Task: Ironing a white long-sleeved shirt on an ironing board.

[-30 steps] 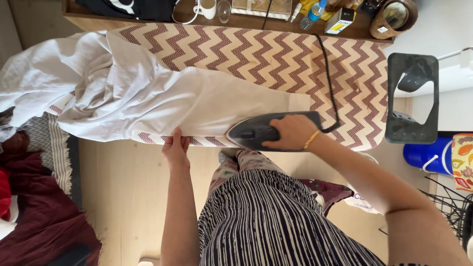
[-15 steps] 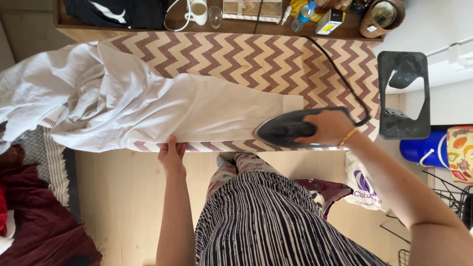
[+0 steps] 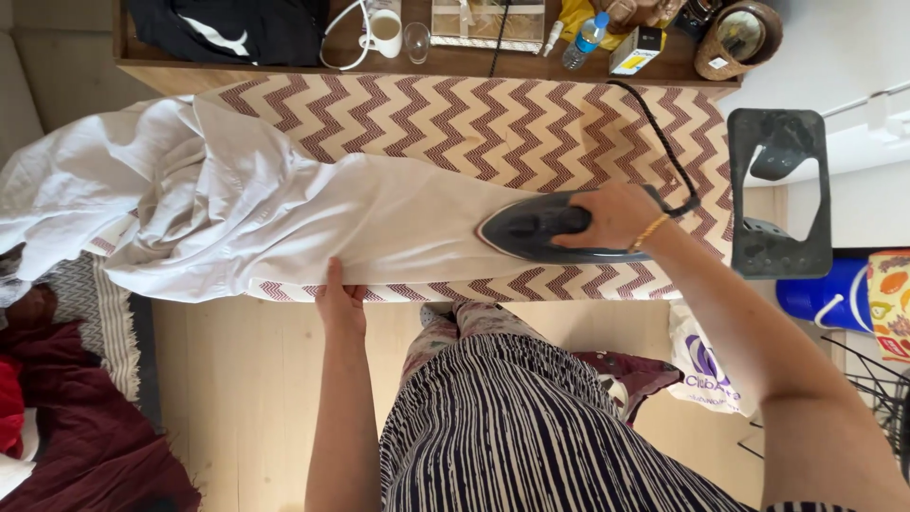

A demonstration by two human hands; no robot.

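Note:
A white garment (image 3: 284, 204) lies spread along an ironing board (image 3: 531, 123) with a maroon and cream zigzag cover. My right hand (image 3: 611, 216) grips the handle of a dark grey iron (image 3: 531, 228), which rests flat on the garment's right end. Its black cord (image 3: 664, 142) runs up across the board. My left hand (image 3: 339, 294) presses the near edge of the garment against the board's front edge, fingers flat on the cloth. The rest of the garment is bunched up at the board's left end.
A dark iron rest (image 3: 779, 194) sticks out at the board's right end. Behind the board a wooden shelf (image 3: 427, 64) carries a white mug (image 3: 384, 31), a glass, a bottle and boxes. Dark red cloth (image 3: 76, 417) lies on the floor to the left, and a blue container (image 3: 825, 294) to the right.
The iron slid right along the near edge to the garment's end, then came back slightly left and further onto the cloth. My left hand stayed on the garment's near edge.

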